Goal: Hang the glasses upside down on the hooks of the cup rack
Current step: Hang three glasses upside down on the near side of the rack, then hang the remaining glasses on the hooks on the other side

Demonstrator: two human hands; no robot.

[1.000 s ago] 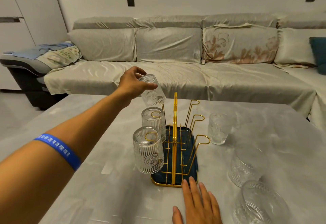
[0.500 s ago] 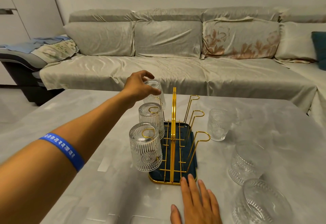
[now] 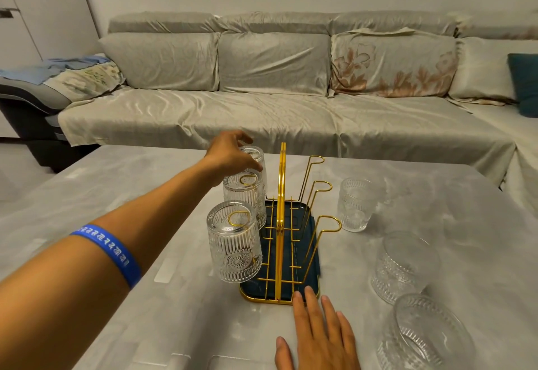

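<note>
A gold wire cup rack [image 3: 281, 218] with a dark blue tray stands mid-table. On its left side two ribbed glasses hang upside down: a near glass [image 3: 234, 243] and a middle glass [image 3: 243, 195]. My left hand [image 3: 230, 155] grips a third upturned glass [image 3: 257, 163] sitting on the far left hook. The three right hooks [image 3: 320, 189] are bare. My right hand [image 3: 317, 337] lies flat, fingers spread, its fingertips at the tray's near edge. Three more glasses stand on the table at right: far [image 3: 356, 203], middle [image 3: 403, 266], near [image 3: 425, 337].
The grey marble table [image 3: 163, 297] runs to a far edge in front of a long covered sofa [image 3: 276, 116]. Folded cloths lie on the sofa's left arm [image 3: 75, 75]. A blue wristband [image 3: 110, 253] circles my left forearm.
My left hand has lowered the third glass from above the rack down onto the far left hook. My right hand has stayed by the tray.
</note>
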